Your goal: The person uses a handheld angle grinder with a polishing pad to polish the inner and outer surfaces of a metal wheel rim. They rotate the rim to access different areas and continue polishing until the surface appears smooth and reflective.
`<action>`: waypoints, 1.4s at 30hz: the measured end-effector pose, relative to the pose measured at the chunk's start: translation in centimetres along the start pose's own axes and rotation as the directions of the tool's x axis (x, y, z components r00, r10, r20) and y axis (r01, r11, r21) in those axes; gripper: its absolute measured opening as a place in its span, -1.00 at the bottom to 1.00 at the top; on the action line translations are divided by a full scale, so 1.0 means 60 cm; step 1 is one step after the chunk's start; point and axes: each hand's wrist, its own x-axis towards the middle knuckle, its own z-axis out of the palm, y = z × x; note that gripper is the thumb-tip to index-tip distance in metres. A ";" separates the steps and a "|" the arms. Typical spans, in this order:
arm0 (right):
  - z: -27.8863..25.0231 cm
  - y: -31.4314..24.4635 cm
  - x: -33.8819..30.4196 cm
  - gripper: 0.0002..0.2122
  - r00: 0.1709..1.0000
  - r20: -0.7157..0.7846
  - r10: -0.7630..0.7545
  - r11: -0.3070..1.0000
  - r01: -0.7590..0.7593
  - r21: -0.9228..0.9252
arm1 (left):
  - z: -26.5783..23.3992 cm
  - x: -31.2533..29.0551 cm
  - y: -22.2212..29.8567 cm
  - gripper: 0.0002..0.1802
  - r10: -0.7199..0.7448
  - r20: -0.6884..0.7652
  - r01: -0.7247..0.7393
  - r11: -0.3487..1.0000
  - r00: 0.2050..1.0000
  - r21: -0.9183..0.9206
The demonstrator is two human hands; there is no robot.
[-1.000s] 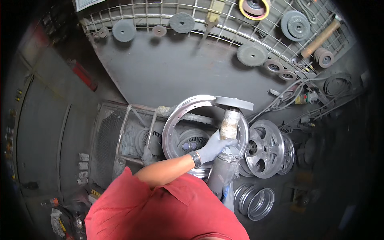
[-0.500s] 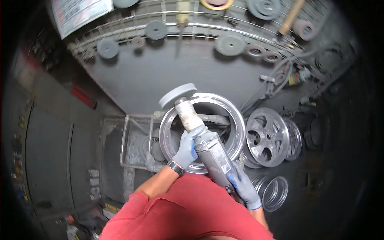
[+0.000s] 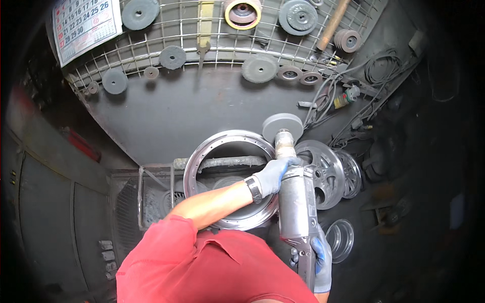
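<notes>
A long grey power grinder (image 3: 294, 204) points away from me, a round grey wheel (image 3: 283, 126) at its far end. My left hand (image 3: 273, 177), in a grey and blue glove, is wrapped round its neck just behind the whitish, worn sleeve (image 3: 285, 144). Farther back, my right hand (image 3: 322, 258), gloved alike, grips the rear handle; some of its fingers are hidden. A bare metal wheel rim (image 3: 193, 166) stands left of the grinder, its open middle facing me. The grinding wheel is just beyond the rim's upper right edge; whether they touch I cannot tell.
Spoked wheels (image 3: 331, 174) lean to the right, with smaller metal rings (image 3: 341, 241) below. Ahead, a wire rack (image 3: 222, 30) carries several discs and a wooden handle (image 3: 333, 24). Looped cables (image 3: 328, 96) hang at the right. A metal frame (image 3: 141, 197) stands left of the rim.
The grinder has swung from leaning left across the rim to nearly straight ahead at its right side. Both hands moved with it and kept hold. The whole view has shifted too.
</notes>
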 end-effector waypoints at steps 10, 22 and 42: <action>0.065 -0.040 0.021 -0.26 0.993 0.107 -0.057 0.951 0.087 -0.298 | 0.000 -0.107 0.078 -0.77 0.010 -0.061 -0.033 0.921 0.998 -0.389; 0.064 -0.087 0.103 -0.23 0.890 0.383 0.248 0.765 0.063 -0.641 | -0.089 -0.262 0.048 -0.60 0.372 -0.204 -0.414 0.668 0.905 -0.619; -0.047 -0.064 0.215 -0.25 0.726 0.613 0.312 0.707 0.253 -0.660 | -0.118 -0.279 -0.037 -0.58 0.416 -0.448 -0.610 0.586 0.791 -0.533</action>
